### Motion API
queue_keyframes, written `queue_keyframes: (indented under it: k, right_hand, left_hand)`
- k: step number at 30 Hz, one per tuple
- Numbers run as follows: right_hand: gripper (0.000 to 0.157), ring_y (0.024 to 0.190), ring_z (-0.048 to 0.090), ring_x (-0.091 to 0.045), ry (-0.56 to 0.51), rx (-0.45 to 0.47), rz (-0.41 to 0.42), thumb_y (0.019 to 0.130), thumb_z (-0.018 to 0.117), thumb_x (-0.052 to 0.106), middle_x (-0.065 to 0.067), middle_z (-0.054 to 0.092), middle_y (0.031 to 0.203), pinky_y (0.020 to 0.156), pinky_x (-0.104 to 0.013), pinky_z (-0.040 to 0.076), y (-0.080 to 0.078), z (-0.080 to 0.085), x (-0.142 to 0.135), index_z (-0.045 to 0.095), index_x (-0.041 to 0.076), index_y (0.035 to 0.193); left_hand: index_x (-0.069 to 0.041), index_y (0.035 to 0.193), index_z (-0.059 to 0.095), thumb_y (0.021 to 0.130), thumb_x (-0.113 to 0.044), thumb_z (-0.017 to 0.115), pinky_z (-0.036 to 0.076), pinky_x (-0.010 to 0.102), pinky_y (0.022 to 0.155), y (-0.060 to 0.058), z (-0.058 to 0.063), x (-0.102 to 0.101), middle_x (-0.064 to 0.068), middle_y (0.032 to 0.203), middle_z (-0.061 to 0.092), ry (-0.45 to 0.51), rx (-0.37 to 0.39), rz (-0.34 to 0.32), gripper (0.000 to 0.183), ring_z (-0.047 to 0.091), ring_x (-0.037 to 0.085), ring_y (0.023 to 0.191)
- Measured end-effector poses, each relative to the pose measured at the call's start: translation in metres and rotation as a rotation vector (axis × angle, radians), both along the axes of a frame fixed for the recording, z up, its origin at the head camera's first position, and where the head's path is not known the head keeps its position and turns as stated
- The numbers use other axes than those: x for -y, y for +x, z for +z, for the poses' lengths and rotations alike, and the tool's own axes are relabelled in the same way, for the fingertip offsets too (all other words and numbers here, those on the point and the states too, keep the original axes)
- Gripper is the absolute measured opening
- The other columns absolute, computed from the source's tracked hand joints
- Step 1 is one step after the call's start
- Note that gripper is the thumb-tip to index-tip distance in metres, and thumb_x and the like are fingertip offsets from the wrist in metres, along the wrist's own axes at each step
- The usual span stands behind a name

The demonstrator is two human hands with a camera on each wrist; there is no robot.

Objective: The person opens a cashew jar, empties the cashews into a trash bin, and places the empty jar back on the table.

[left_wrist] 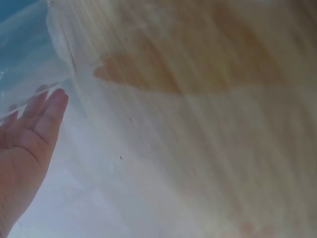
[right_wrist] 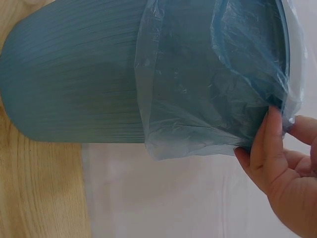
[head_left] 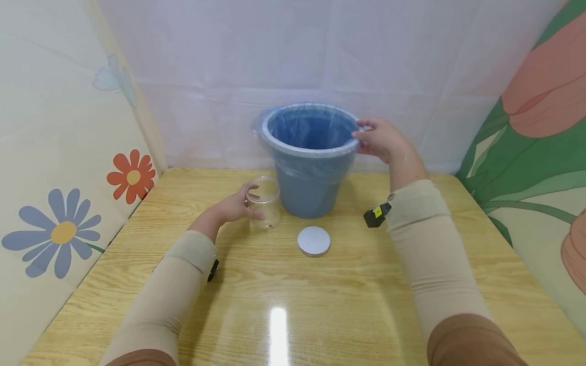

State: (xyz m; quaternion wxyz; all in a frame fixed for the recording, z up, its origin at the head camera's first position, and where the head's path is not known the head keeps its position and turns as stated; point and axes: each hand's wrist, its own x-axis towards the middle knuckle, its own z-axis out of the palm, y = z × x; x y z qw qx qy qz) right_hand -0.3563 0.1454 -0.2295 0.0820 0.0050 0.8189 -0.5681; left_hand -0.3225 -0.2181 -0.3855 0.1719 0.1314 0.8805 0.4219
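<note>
A clear round plastic jar (head_left: pixel 270 206) stands upright beside the bin's left side. My left hand (head_left: pixel 238 205) holds it from the left, thumb in front and fingers behind. Small dark specks show low in the jar. The blue trash bin (head_left: pixel 302 188) stands toward the back of the table, with a thin clear bag (right_wrist: pixel 183 104) folded over its rim. At the right of that rim my right hand (head_left: pixel 380 138) pinches the bag and edge between thumb and fingers. A white round lid (head_left: pixel 314 240) lies on the table in front of the bin.
The wood-grain table (head_left: pixel 329 305) reaches back to a white sheet (head_left: pixel 220 61) hanging close behind the bin. Flower-printed panels (head_left: pixel 50 127) flank both sides. A small black device (head_left: pixel 376 216) sits on the right wrist.
</note>
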Motion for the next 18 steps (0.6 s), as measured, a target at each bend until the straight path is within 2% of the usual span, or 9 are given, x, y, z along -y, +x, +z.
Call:
queue_keyframes:
  k: [4, 8, 13, 15, 18]
  right_hand:
    - [0.055, 0.111, 0.052, -0.023, 0.013, -0.009, -0.002, 0.093, 0.051, 0.016, -0.013, 0.043, 0.133, 0.089, -0.030, 0.048, -0.001, 0.000, 0.002, 0.029, 0.014, 0.143]
    - [0.053, 0.111, 0.052, -0.023, 0.043, -0.019, -0.002, 0.094, 0.050, 0.017, -0.014, 0.044, 0.132, 0.088, -0.030, 0.048, -0.001, 0.001, 0.002, 0.029, 0.013, 0.143]
    - [0.057, 0.111, 0.053, -0.026, 0.070, -0.035, 0.000, 0.094, 0.050, 0.020, -0.016, 0.040, 0.136, 0.086, -0.029, 0.050, 0.002, 0.003, -0.005, 0.025, 0.013, 0.145]
    - [0.062, 0.111, 0.054, -0.027, 0.066, -0.038, 0.000, 0.094, 0.050, 0.024, -0.017, 0.033, 0.142, 0.086, -0.029, 0.050, 0.003, 0.002, -0.010, 0.019, 0.014, 0.146]
    - [0.068, 0.112, 0.053, -0.029, 0.022, -0.066, -0.012, 0.093, 0.049, 0.031, -0.018, 0.023, 0.147, 0.086, -0.028, 0.049, 0.004, 0.000, -0.021, 0.011, 0.017, 0.148]
  left_hand:
    - [-0.014, 0.145, 0.006, 0.075, -0.027, 0.076, 0.022, 0.052, 0.106, -0.001, 0.005, 0.006, 0.019, 0.145, 0.025, -0.045, 0.022, -0.018, 0.099, 0.022, 0.043, 0.132]
    - [-0.010, 0.145, 0.009, 0.078, -0.035, 0.071, 0.023, 0.055, 0.105, -0.003, 0.019, 0.011, 0.023, 0.147, 0.018, -0.179, 0.052, -0.064, 0.094, 0.020, 0.043, 0.132]
    - [-0.011, 0.143, 0.020, 0.082, -0.047, 0.063, 0.025, 0.058, 0.102, -0.005, 0.046, 0.016, 0.022, 0.147, 0.019, -0.383, 0.049, -0.089, 0.083, 0.021, 0.043, 0.132]
    - [-0.011, 0.142, 0.022, 0.082, -0.049, 0.060, 0.026, 0.059, 0.101, -0.005, 0.058, 0.018, 0.022, 0.147, 0.019, -0.418, 0.026, -0.077, 0.080, 0.022, 0.043, 0.131]
    - [-0.007, 0.141, 0.025, 0.084, -0.050, 0.058, 0.027, 0.059, 0.100, -0.004, 0.078, 0.021, 0.022, 0.145, 0.022, -0.425, -0.050, -0.048, 0.079, 0.024, 0.042, 0.130]
